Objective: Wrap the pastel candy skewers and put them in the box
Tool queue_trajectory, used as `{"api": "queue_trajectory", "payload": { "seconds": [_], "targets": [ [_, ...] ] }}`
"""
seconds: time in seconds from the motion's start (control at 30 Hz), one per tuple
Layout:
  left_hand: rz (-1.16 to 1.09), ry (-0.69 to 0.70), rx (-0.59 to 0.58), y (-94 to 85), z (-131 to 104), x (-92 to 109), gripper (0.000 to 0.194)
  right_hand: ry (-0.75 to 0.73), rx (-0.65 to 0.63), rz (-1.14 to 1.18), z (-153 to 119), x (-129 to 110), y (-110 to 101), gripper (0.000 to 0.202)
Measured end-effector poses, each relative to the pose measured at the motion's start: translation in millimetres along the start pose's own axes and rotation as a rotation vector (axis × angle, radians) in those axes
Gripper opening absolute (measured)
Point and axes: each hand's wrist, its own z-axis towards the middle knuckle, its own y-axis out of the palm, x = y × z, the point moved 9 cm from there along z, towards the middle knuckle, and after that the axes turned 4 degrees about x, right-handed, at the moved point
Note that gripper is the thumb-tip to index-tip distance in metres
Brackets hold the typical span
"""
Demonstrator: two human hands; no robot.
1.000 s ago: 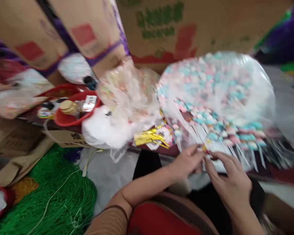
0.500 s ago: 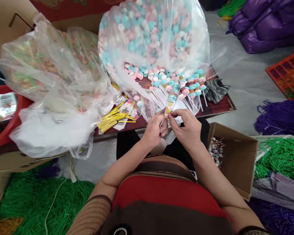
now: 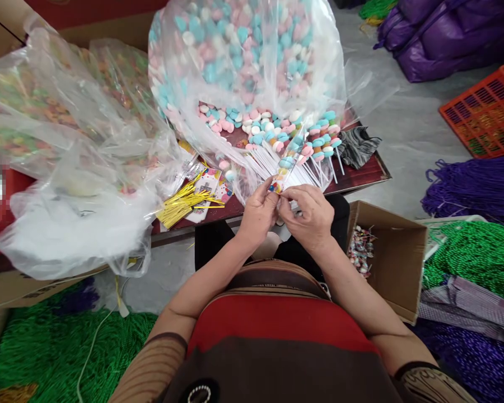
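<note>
Two bare hands meet at the lower end of a clear-sleeved candy skewer (image 3: 289, 158), which lies above the near edge of the maroon table (image 3: 369, 174) and points from the fingers toward one o'clock. The left hand (image 3: 255, 217) is closed on its base, thumb and fingers pinching beside the printed card (image 3: 276, 184). The right hand (image 3: 308, 215) is drawn into a fingertip pinch at the same gathered end; whether it has film, stick or a tie between the tips cannot be told.

Taking the hands as the dial's centre, white sticks (image 3: 262, 165) fan out close by at eleven to one, with the big bag of pink, blue and white marshmallows (image 3: 243, 56) beyond at twelve. Gold twist ties (image 3: 178, 207) lie at nine; an open carton (image 3: 403, 263) stands at four.

The skewer should be light, its candies soft and easily dented, the film slick and crinkly, the stick the stiff part. The gathered base looks the safest hold; squeezing higher up would likely squash the pieces or let the sleeve slide.
</note>
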Motion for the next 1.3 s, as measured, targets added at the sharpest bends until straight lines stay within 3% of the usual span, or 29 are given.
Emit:
{"api": "queue_trajectory", "payload": {
  "seconds": [0.1,0.3,0.43,0.7,0.87,1.03,1.17,1.3],
  "targets": [
    [0.023,-0.02,0.023,-3.4,3,-1,0.041,-0.03,0.021,-0.03,-2,-2,0,0.015],
    [-0.063,-0.142,-0.198,18.0,-8,4,0.012,0.145,0.023,0.047,-6,17,-4,0.009],
    [-0.001,-0.099,-0.128,11.5,-6,6,0.006,0.197,0.019,0.102,-8,21,-1,0.017],
    [0.063,-0.082,-0.095,4.6,-5,1,0.056,0.072,-0.054,-0.025,-4,16,9,0.018],
    [0.091,-0.054,-0.06,2.2,-1,0,0.06,0.001,0.006,-0.046,-3,8,8,0.017],
    [0.084,0.007,-0.027,-9.5,9,-4,0.053,-0.052,-0.055,0.031,-9,1,19,0.018],
    [0.08,0.078,-0.044,-10.6,15,-1,0.026,0.062,-0.063,0.179,-12,6,21,0.015],
    [-0.005,0.154,0.03,-10.5,21,13,0.025,0.426,-0.028,0.38,-22,30,22,0.016]
  ]
}}
